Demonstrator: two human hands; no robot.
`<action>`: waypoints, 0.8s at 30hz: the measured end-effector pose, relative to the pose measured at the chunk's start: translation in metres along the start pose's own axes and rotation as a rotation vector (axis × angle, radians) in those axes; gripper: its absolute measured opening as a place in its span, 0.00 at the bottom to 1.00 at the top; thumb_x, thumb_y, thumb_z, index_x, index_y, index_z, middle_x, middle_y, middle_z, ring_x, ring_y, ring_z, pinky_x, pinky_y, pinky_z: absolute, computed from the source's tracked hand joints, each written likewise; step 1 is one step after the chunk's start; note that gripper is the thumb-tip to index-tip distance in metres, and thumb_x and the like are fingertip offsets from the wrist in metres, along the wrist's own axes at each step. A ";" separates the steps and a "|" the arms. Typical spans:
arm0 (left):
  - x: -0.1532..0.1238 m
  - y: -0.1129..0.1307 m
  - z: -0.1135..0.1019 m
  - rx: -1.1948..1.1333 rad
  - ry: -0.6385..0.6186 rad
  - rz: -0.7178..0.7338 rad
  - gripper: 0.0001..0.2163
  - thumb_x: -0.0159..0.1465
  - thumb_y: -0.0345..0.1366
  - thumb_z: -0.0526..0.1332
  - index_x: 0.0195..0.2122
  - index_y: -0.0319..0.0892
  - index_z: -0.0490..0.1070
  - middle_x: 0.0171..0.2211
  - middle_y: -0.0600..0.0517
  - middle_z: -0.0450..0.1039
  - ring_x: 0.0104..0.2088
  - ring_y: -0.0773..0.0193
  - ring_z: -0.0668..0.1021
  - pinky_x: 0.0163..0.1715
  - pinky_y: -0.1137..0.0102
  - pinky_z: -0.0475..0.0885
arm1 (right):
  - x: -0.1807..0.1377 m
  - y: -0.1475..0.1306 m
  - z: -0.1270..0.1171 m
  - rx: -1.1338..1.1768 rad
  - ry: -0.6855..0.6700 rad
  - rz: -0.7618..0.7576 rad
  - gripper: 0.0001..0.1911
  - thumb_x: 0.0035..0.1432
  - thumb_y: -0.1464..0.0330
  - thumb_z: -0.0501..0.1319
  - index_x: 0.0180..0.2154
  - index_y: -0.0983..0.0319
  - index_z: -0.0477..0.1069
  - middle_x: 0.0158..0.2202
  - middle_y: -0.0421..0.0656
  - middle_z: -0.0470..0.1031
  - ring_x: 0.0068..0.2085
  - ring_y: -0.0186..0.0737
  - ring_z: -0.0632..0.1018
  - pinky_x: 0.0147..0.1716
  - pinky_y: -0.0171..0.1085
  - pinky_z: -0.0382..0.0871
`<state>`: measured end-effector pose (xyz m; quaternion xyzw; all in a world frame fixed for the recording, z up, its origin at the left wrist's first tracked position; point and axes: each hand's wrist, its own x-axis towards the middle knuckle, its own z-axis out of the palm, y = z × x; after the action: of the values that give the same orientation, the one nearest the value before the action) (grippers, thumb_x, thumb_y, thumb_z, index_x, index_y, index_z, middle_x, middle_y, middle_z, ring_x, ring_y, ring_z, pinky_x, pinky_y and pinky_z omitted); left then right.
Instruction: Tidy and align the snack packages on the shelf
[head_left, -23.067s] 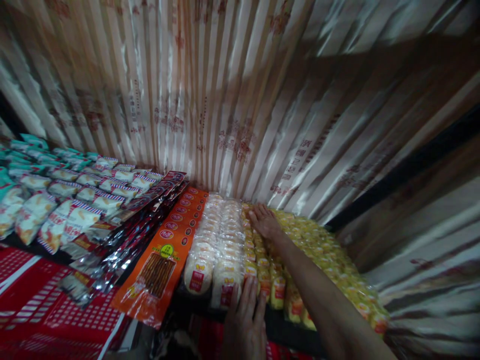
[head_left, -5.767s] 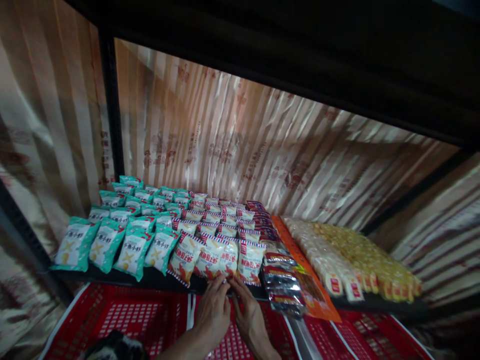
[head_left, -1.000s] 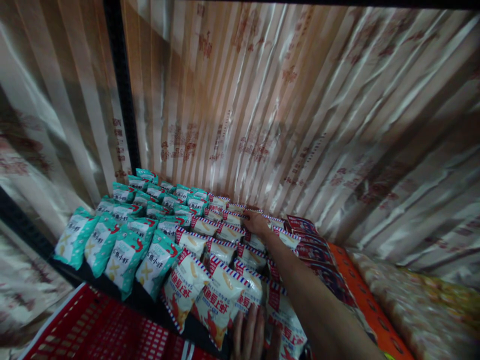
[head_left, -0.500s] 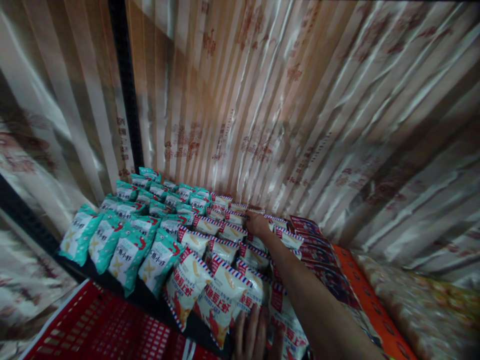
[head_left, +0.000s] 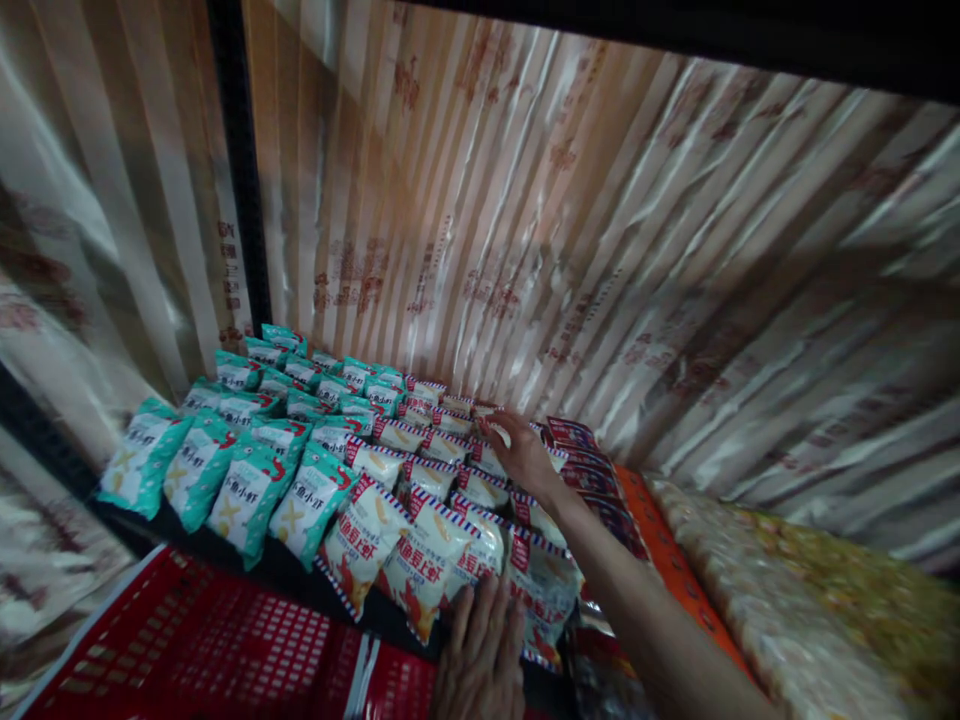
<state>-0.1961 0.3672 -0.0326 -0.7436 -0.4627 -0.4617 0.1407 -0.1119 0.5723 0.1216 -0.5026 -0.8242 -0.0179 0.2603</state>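
Observation:
Rows of white snack bags (head_left: 420, 560) with red print and striped edges stand on a dark shelf. My left hand (head_left: 480, 645) lies flat at the front of these rows, fingers stretched together against the front bags. Reaching over to the back rows, my right hand (head_left: 517, 450) has its fingers bent around the top of a white snack bag (head_left: 495, 432); part of that bag is hidden by the hand. Left of the white bags are several rows of teal snack bags (head_left: 247, 500), the front ones leaning back.
A red plastic basket (head_left: 202, 640) is below the shelf front. Right of the white bags lie dark packets (head_left: 589, 470), an orange package (head_left: 660, 540) and clear-wrapped goods (head_left: 757, 590). Printed sheeting (head_left: 480, 200) hangs behind, with a black upright (head_left: 238, 160) at left.
The view has shifted and turned slightly, so the shelf goods appear further left. My left hand shows more fully at the front bags. My right hand's fingers have opened somewhat at the back row.

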 end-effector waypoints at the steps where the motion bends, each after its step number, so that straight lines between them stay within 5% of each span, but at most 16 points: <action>1: 0.000 0.002 -0.003 -0.007 -0.028 -0.020 0.22 0.64 0.36 0.53 0.60 0.38 0.62 0.65 0.48 0.55 0.65 0.56 0.57 0.64 0.61 0.49 | -0.016 -0.008 -0.009 0.032 0.054 -0.007 0.16 0.62 0.66 0.52 0.46 0.63 0.73 0.50 0.51 0.75 0.53 0.44 0.74 0.55 0.45 0.67; 6: 0.006 0.013 -0.021 -0.070 0.000 -0.106 0.24 0.62 0.26 0.50 0.60 0.40 0.62 0.66 0.48 0.51 0.66 0.56 0.55 0.63 0.59 0.53 | -0.121 -0.050 -0.033 0.068 0.187 0.126 0.19 0.64 0.64 0.50 0.52 0.61 0.70 0.59 0.50 0.67 0.59 0.44 0.70 0.57 0.46 0.66; 12: 0.014 0.005 -0.062 -0.153 -0.018 -0.163 0.29 0.61 0.23 0.48 0.65 0.42 0.53 0.69 0.48 0.43 0.67 0.55 0.49 0.62 0.57 0.55 | -0.222 -0.076 0.002 0.031 0.234 0.223 0.23 0.63 0.68 0.50 0.59 0.58 0.63 0.66 0.49 0.56 0.64 0.49 0.62 0.59 0.51 0.64; 17: 0.010 -0.012 -0.094 -0.227 -0.102 -0.264 0.29 0.61 0.20 0.46 0.64 0.45 0.53 0.69 0.47 0.40 0.67 0.51 0.48 0.60 0.48 0.59 | -0.240 -0.075 0.026 -0.023 0.287 0.216 0.24 0.63 0.69 0.49 0.61 0.61 0.60 0.66 0.53 0.54 0.65 0.52 0.60 0.58 0.58 0.63; 24: 0.005 -0.041 -0.115 -0.306 -0.086 -0.512 0.25 0.59 0.19 0.47 0.54 0.45 0.65 0.67 0.49 0.47 0.67 0.53 0.49 0.62 0.49 0.56 | -0.230 -0.085 0.018 -0.039 0.322 0.144 0.22 0.63 0.70 0.50 0.58 0.58 0.64 0.62 0.50 0.62 0.63 0.51 0.63 0.58 0.58 0.63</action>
<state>-0.2927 0.3188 0.0244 -0.6342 -0.5658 -0.5145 -0.1137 -0.1073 0.3471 0.0230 -0.5560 -0.7331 -0.0957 0.3798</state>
